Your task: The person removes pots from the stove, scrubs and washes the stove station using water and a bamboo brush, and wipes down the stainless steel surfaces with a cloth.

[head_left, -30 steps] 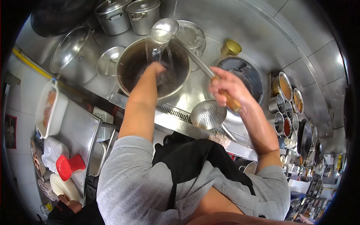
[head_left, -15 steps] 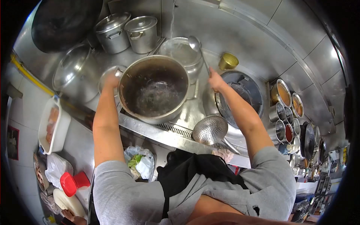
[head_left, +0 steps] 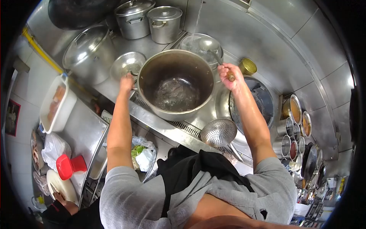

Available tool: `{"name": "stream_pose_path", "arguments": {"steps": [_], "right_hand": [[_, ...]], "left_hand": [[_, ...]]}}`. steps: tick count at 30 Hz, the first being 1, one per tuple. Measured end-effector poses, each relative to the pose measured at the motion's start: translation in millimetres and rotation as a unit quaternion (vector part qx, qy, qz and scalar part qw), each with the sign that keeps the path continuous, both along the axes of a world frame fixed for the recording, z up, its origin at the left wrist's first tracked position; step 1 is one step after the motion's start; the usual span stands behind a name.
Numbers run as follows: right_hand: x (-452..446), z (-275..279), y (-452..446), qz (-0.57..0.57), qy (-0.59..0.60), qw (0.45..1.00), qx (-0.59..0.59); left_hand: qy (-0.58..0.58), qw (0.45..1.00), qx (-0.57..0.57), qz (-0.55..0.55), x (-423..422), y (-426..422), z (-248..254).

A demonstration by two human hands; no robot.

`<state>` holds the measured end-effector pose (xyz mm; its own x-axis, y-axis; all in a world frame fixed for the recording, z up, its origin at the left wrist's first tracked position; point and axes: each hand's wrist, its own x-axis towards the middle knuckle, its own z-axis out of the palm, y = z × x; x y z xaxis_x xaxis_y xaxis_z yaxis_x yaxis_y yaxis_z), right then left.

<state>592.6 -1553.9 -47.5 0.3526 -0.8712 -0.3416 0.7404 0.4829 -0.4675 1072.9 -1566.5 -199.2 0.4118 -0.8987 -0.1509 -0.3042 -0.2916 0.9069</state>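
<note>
A large metal pot with a dark inside and some liquid at its bottom stands tilted toward me on the stove. At its left side my left hand is closed on the pot's handle. My right hand grips the wooden handle of a ladle, right of the pot. The ladle's bowl is over or in a round water-filled container behind the pot, where a thin stream of water falls. A perforated strainer lies at the stove's front edge.
Lidded pots stand at the back left, near a metal bowl. A dark wok sits on the right burner, with a gold tin behind. Sauce containers line the far right. A co-worker's hand shows at lower left.
My left hand has come out of the pot's inside and taken its left handle. The ladle, earlier pouring water into the pot, has moved back to the water container. The view has shifted.
</note>
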Motion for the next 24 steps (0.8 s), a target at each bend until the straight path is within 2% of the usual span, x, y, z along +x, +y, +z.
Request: {"name": "stream_pose_path", "arguments": {"steps": [1, 2, 3, 5, 6, 8, 10, 15, 18, 22, 24], "right_hand": [[4.1, 10.2, 7.0, 0.006, 0.015, 1.0, -0.021], [10.9, 22.7, 17.6, 0.003, 0.012, 1.0, -0.022], [17.9, 32.2, 30.1, 0.007, 0.012, 1.0, -0.018], [32.0, 50.8, 54.3, 0.024, 0.001, 0.996, -0.085], [38.4, 58.5, 66.5, 0.039, -0.023, 0.995, -0.094], [49.4, 73.9, 89.5, 0.062, -0.065, 0.992, -0.085], [59.5, 82.3, 108.3, 0.101, -0.133, 0.984, -0.069], [85.6, 86.7, 146.5, 0.174, -0.186, 0.967, -0.018], [96.9, 80.8, 157.3, 0.235, -0.164, 0.958, -0.026], [112.4, 73.2, 167.0, 0.254, -0.153, 0.955, -0.031], [117.2, 71.1, 171.5, 0.261, -0.009, 0.961, -0.094]], "left_hand": [[-0.048, 0.999, -0.017, -0.012, 3.6, -8.6, -11.2], [-0.155, 0.988, -0.023, -0.009, 0.5, -10.8, -8.0], [-0.154, 0.988, -0.018, -0.006, -3.4, -5.4, -8.2], [-0.297, 0.953, 0.041, 0.037, -41.5, 14.8, 49.8], [-0.296, 0.953, 0.042, 0.038, -52.1, 21.1, 67.4], [-0.383, 0.914, 0.132, -0.012, -65.0, 30.2, 89.2], [-0.402, 0.905, 0.136, -0.014, -65.2, 25.8, 84.1], [-0.459, 0.879, 0.126, 0.006, -64.4, 13.2, 67.7], [-0.416, 0.9, 0.129, -0.014, -61.4, 6.1, 72.4], [-0.349, 0.928, 0.134, 0.0, -46.4, -5.9, 70.0], [-0.335, 0.93, 0.153, 0.01, -37.6, -12.4, 67.3]]}}
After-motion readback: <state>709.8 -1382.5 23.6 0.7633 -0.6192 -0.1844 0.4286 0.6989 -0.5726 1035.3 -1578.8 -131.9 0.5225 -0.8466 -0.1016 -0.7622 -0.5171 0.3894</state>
